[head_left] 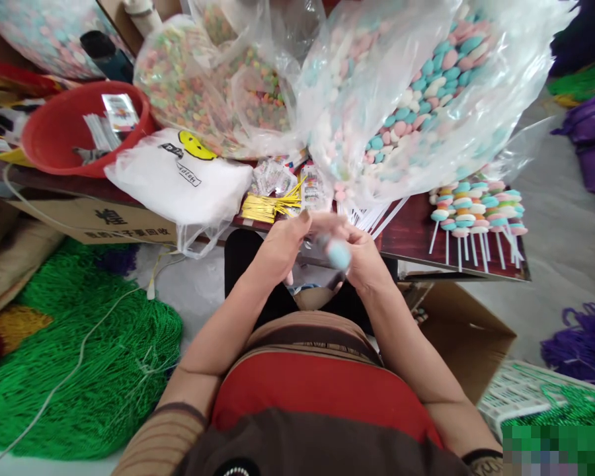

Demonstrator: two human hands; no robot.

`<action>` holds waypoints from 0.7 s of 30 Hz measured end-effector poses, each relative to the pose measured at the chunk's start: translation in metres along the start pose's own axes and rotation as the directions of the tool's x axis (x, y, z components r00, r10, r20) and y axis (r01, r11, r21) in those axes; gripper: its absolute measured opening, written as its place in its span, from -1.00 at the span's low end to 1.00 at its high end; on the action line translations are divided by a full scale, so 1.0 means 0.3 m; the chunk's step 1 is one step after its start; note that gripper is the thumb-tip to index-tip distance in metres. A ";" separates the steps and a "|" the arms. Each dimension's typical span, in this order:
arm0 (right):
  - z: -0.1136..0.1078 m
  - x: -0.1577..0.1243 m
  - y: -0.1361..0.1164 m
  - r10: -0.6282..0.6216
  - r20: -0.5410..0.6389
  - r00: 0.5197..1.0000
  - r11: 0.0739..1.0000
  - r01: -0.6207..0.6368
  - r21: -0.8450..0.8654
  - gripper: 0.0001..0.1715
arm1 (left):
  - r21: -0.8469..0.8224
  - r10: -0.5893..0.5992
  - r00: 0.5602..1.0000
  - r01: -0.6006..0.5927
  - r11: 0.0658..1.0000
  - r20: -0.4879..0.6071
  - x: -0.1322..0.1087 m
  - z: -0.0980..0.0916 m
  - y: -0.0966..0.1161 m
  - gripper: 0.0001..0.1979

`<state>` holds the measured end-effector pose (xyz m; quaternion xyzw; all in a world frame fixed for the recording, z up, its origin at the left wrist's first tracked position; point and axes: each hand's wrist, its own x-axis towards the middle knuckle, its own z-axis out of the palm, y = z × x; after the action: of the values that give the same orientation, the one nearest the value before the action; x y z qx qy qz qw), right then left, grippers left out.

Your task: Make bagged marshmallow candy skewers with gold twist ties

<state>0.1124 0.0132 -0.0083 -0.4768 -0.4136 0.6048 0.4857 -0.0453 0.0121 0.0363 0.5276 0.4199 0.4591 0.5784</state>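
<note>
Along the back of the counter (409, 233) it's pretty much bags on bags. The big clear bag (515, 86) gapes toward the person and is loaded with pink, blue and white pieces (439, 76). Next to it, another clear bag (178, 79) is full of smaller orange, green and yellow bits, and a third pastel-filled bag (44, 33) sits at top left. The red basin (34, 142) holds white sticks (99, 132) and a printed packet (121, 112). Can't tell what's in the white smiley bag (178, 178) beside it.

Down on the right there's an open cardboard box (463, 337) with a few small things inside, too dim to make out, plus a white basket (506, 383) with green strands (570, 403).

The left hand (286, 246) and right hand (365, 259) are close together at the counter's front edge, a blurry blue piece (338, 254) between them, nearer the right one. Fingers are smeared too, so I can't tell whether either is clamped on it.
</note>
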 end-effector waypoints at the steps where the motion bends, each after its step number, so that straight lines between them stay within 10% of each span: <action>1: 0.003 0.002 -0.008 -0.007 -0.019 1.000 1.000 0.008 0.019 -0.67 | -0.071 0.089 0.984 -0.079 0.994 0.153 -0.027 -0.002 0.028 -0.35; 4: 0.004 0.009 -0.038 -0.077 -0.077 0.994 0.995 0.082 0.060 -0.63 | 0.025 0.066 0.895 -0.085 0.996 0.442 -0.084 -0.005 0.057 -0.35; 8: -0.006 -0.019 -0.080 -0.190 -0.089 0.978 0.982 0.190 -0.006 -0.69 | 0.080 -0.243 0.947 0.231 0.970 0.210 -0.045 -0.003 -0.010 -0.13; 12: -0.013 -0.073 -0.096 -0.156 0.042 0.987 0.971 0.161 -0.177 -0.80 | -0.170 -0.229 0.973 0.232 0.958 0.034 0.015 -0.011 -0.034 -0.20; 21: -0.013 -0.065 -0.092 -0.280 -0.077 0.957 0.915 0.242 -0.323 -0.86 | 0.295 -0.284 0.937 0.218 0.930 0.202 -0.026 -0.018 -0.022 -0.20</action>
<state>0.1229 -0.0006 0.0209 -0.5233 -0.5332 0.4317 0.5054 -0.0516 0.0054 0.0293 0.5943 0.4691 0.2524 0.6025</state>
